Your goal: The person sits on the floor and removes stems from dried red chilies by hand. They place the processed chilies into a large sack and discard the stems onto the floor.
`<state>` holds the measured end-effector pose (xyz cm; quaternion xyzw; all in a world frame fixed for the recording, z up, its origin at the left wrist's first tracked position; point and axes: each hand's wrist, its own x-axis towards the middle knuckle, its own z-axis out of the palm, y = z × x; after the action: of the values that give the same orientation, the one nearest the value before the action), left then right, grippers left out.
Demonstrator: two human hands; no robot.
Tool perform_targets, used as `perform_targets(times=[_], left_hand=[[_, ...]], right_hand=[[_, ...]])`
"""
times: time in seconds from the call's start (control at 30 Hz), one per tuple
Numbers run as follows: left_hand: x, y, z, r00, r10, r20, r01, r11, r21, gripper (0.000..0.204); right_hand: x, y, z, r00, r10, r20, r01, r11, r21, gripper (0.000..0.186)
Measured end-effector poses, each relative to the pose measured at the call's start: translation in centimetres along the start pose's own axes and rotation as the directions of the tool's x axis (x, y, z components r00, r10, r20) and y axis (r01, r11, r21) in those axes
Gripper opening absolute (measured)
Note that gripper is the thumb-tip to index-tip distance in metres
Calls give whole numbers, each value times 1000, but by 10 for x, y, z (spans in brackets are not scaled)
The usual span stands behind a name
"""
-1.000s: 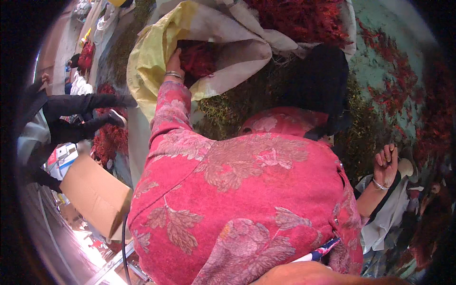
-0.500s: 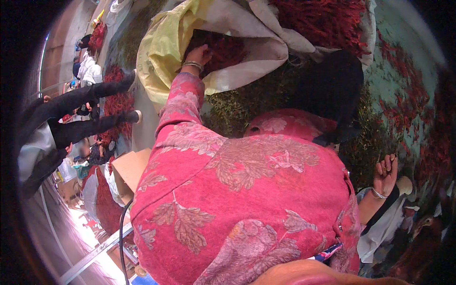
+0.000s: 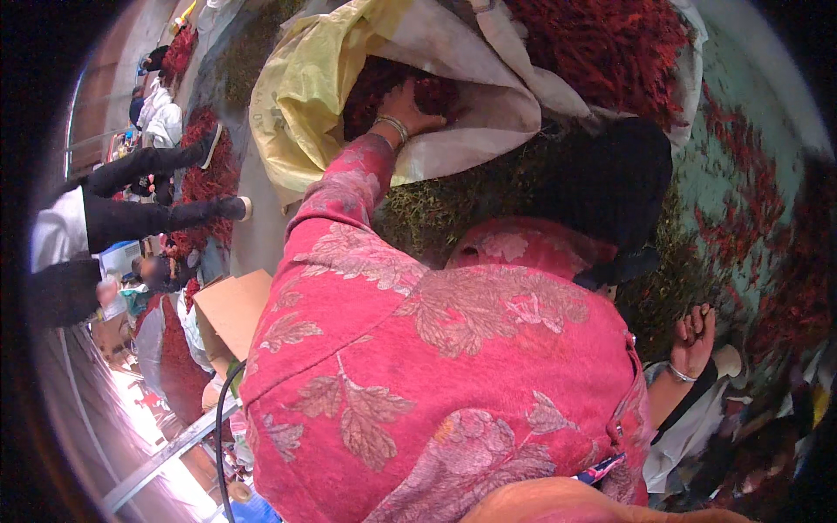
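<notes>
My left hand point(image 3: 407, 113) is inside a yellow-and-white woven sack point(image 3: 296, 105), its fingers curled into dark red chilies point(image 3: 370, 91). The pink floral sleeve runs down from it across the lower middle. Low at the right, my right hand point(image 3: 693, 340) hangs empty, palm showing and fingers loosely bent apart, beside a pale cloth point(image 3: 680, 444). My dark-clad leg point(image 3: 602, 174) is between the sack and that hand, over dry green stalks point(image 3: 445, 196).
A second sack point(image 3: 689, 70) full of red chilies stands at the top. Red pods are scattered on the green floor point(image 3: 715, 148) at right. At left are a walking person in dark trousers point(image 3: 148, 218), other people, red heaps point(image 3: 209, 174), a cardboard box point(image 3: 231, 309) and a metal rail point(image 3: 157, 462).
My left hand has moved rightward and deeper among the chilies, fingers spreading then curling round them. My right hand has shifted down. The person at left has stepped along; the box appears smaller.
</notes>
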<state>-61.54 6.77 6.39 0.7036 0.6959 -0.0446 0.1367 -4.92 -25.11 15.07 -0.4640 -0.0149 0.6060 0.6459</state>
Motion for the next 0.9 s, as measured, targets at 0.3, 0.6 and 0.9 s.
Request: perform_targets(times=[0.3,0.6,0.9], left_hand=[[-16,41,15,968,112,-227,-47,962,271,89],[16,47,-5,1000,-24,-19,25,997,67,74],[15,54,-10,1000,7,-10,-8,997,-77,38]], right_hand=[[10,-7,12,984,86,-158,-111,981,-160,20],[39,20,51,898,167,-407,-266,943,-202,13],[80,16,46,980,160,-119,-192,924,-332,16]])
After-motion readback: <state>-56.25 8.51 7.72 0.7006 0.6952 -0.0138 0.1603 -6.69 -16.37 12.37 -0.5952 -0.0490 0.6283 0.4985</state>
